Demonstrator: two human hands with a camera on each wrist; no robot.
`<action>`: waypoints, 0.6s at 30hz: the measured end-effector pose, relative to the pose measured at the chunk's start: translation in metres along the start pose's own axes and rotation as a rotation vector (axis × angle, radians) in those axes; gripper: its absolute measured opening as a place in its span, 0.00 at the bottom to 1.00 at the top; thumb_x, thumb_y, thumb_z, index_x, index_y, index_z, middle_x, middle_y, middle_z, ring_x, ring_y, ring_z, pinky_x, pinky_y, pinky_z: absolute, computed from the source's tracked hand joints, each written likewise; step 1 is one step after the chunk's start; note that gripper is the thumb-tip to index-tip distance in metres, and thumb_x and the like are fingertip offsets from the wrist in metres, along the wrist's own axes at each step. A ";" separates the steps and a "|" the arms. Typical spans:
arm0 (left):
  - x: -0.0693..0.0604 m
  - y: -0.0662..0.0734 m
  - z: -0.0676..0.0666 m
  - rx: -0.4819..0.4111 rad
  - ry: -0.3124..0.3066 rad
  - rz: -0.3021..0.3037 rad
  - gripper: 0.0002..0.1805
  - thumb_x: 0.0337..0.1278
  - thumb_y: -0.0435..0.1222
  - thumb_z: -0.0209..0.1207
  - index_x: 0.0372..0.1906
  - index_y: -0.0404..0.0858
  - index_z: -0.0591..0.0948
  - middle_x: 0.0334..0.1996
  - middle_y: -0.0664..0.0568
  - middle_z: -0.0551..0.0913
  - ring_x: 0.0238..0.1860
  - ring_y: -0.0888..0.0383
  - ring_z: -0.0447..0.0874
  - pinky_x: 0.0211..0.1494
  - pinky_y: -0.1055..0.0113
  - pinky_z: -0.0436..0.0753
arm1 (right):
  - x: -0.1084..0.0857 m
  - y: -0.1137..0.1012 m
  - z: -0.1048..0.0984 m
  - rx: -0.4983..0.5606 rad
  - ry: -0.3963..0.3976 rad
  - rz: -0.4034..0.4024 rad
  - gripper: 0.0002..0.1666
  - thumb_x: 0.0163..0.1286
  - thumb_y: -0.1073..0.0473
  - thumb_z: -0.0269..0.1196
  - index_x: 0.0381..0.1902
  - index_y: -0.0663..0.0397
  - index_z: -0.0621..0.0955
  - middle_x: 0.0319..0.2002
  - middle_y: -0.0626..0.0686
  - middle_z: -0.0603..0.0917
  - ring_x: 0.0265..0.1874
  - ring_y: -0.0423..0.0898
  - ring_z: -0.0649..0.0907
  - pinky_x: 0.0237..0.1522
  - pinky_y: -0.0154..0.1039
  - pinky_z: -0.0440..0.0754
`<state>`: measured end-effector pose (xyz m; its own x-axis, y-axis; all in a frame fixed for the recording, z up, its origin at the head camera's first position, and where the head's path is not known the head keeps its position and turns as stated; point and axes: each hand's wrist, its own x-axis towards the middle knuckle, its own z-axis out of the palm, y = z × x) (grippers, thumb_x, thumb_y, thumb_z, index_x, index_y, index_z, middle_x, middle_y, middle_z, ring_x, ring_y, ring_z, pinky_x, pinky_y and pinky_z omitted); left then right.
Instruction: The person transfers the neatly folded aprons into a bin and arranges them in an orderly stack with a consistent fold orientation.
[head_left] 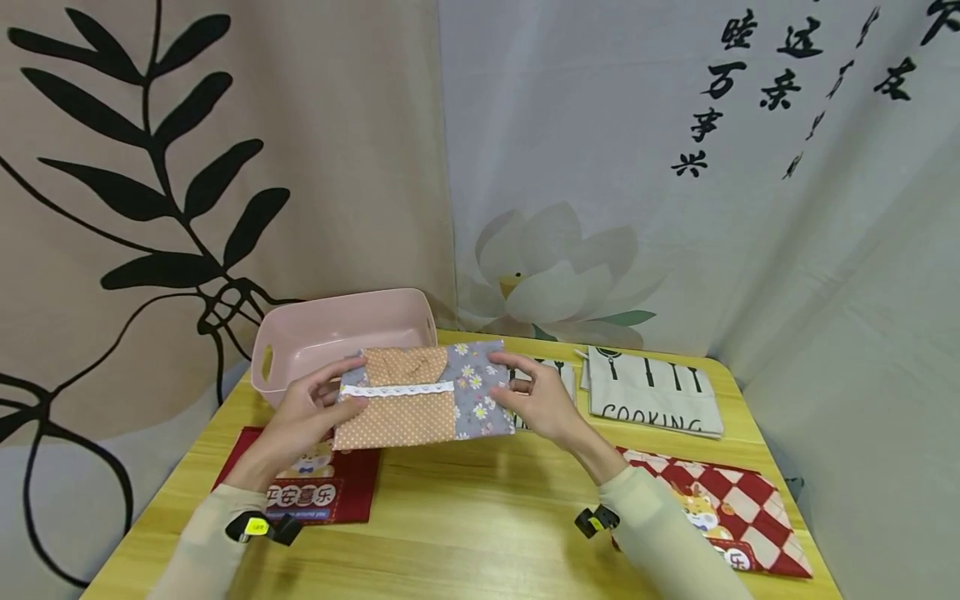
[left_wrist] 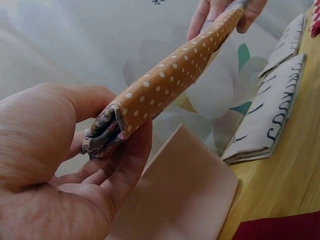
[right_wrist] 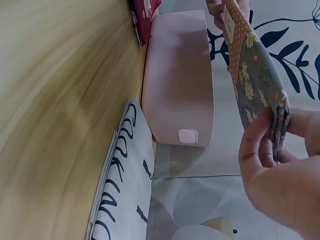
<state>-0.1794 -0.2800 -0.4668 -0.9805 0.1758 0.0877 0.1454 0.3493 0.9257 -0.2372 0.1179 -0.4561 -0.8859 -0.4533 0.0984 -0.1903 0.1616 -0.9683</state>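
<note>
A folded cloth (head_left: 420, 417), grey with daisies and an orange polka-dot panel edged in white lace, is held up above the table. My left hand (head_left: 300, 421) pinches its left end, thumb on the front face. At the other end my right hand (head_left: 546, 406) grips the floral part between thumb and fingers. In the left wrist view the layered end of the cloth (left_wrist: 160, 80) shows between thumb and fingers. The right wrist view shows the folded layers of the floral cloth (right_wrist: 257, 80) within my right hand (right_wrist: 285, 170).
Behind the cloth stands a pink plastic basket (head_left: 345, 325). A dark red folded cloth (head_left: 352, 492) lies under my left forearm. White folded cloths, one a COOKING cloth (head_left: 652, 396), lie at the back right. A red checked cloth (head_left: 765, 517) lies right on the wooden table (head_left: 480, 533).
</note>
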 end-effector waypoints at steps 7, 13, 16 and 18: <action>-0.001 0.000 -0.007 -0.004 0.008 -0.017 0.35 0.83 0.44 0.67 0.87 0.52 0.71 0.92 0.46 0.60 0.78 0.49 0.82 0.73 0.61 0.87 | 0.009 0.000 0.006 0.006 -0.001 -0.015 0.33 0.81 0.62 0.71 0.81 0.46 0.79 0.78 0.57 0.79 0.29 0.37 0.78 0.25 0.33 0.72; 0.000 -0.002 -0.011 -0.034 0.025 -0.020 0.35 0.83 0.43 0.68 0.87 0.51 0.71 0.91 0.45 0.60 0.81 0.31 0.75 0.63 0.76 0.86 | 0.017 0.000 0.011 0.000 0.006 -0.023 0.33 0.81 0.62 0.71 0.81 0.44 0.79 0.78 0.55 0.80 0.29 0.37 0.79 0.25 0.32 0.71; 0.000 -0.003 -0.012 -0.046 0.034 -0.021 0.36 0.83 0.42 0.68 0.87 0.50 0.71 0.93 0.45 0.58 0.84 0.28 0.70 0.64 0.78 0.85 | 0.020 -0.001 0.013 -0.007 0.008 -0.031 0.33 0.81 0.62 0.70 0.81 0.45 0.79 0.79 0.54 0.79 0.33 0.38 0.81 0.26 0.32 0.72; 0.000 -0.003 -0.014 -0.058 0.040 -0.027 0.36 0.83 0.42 0.68 0.87 0.49 0.71 0.93 0.45 0.57 0.83 0.28 0.70 0.62 0.76 0.87 | 0.023 -0.001 0.015 -0.013 0.010 -0.034 0.33 0.81 0.63 0.70 0.81 0.46 0.79 0.79 0.55 0.79 0.35 0.38 0.82 0.27 0.32 0.73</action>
<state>-0.1819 -0.2937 -0.4647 -0.9887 0.1295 0.0758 0.1118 0.2989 0.9477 -0.2507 0.0943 -0.4561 -0.8829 -0.4500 0.1340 -0.2262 0.1577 -0.9612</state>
